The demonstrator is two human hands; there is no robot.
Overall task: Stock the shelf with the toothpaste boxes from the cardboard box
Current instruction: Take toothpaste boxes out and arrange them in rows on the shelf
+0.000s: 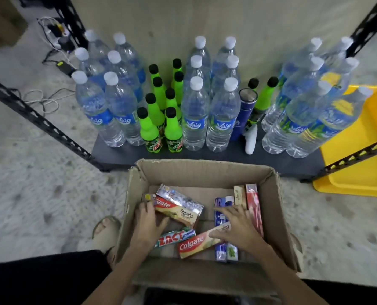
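Both forearms reach down into the cardboard box [205, 170], where the toothpaste boxes [178, 208] lie loose and crossed; the left hand [149, 221] rests spread-fingered against one Colgate carton, the right hand [236, 225] seems to press flat on another, neither yet gripping. The shelf [126, 155] is crowded with water bottles [194, 113] and green soda bottles [149, 128], leaving only its front strip; a carton pushed in carelessly could topple them, or catch the box's torn rim.
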